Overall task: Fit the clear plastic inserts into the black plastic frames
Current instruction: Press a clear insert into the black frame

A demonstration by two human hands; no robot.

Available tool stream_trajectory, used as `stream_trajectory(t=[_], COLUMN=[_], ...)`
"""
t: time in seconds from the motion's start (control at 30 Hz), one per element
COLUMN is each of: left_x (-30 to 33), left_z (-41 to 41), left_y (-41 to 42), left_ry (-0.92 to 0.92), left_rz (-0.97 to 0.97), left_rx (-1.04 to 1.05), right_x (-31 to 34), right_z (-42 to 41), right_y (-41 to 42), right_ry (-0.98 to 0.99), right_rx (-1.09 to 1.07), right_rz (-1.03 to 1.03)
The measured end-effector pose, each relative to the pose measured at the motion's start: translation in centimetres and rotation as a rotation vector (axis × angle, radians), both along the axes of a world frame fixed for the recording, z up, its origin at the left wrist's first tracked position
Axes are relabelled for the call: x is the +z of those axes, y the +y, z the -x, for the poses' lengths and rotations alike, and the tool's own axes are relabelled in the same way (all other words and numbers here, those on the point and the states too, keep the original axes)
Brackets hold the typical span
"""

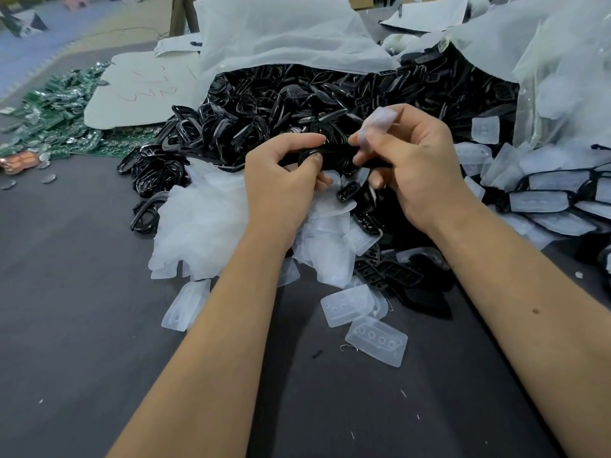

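Both hands work just in front of the big heap of black plastic frames [297, 104] that spills from an open white sack [281, 34]. The left hand [284, 180] has its fingers curled around one black oval plastic frame [325, 153], with the thumb pressing on top of it. The right hand [413, 160] grips the other end of the same frame, and a clear, flexible plastic insert [380, 122] stands up between its thumb and first finger.

The frame looks light and rather stiff, so holding it by the two ends seems right; the open middle must stay free. The insert looks thin, soft and a little slippery, and it probably bends easily, so I think it is better to pinch it by one edge and press it in corner by corner.

More clear plastic inserts [377, 338] lie loose on the dark grey bench [82, 309], nearer to the person than the heap.
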State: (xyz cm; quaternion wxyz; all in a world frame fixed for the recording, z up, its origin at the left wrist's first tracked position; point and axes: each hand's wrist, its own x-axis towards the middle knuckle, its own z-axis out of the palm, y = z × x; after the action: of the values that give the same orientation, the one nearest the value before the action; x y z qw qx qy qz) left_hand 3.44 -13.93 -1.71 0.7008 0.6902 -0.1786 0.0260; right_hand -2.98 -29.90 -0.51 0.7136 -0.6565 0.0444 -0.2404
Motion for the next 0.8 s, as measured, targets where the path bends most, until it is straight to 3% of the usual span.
stream_trajectory(t=[0.3,0.53,0.8], left_x=[-0.02,-0.19,-0.25], left_z=[0.17,0.2,0.38], left_y=[0.04,-0.01,-0.02], left_ry=[0.055,0.088,0.085], left_rz=[-0.015,-0.01,0.056], left_rx=[-0.067,-0.167,-0.234], right_x=[-0.28,-0.1,-0.43], right_z=[-0.56,-0.68,-0.72], right_y=[-0.19,-0.43,-0.68], right_ry=[0.11,0.084,0.091], right_rx=[-0.104,-0.107,-0.188], right_rz=[0.185,0.192,0.397])
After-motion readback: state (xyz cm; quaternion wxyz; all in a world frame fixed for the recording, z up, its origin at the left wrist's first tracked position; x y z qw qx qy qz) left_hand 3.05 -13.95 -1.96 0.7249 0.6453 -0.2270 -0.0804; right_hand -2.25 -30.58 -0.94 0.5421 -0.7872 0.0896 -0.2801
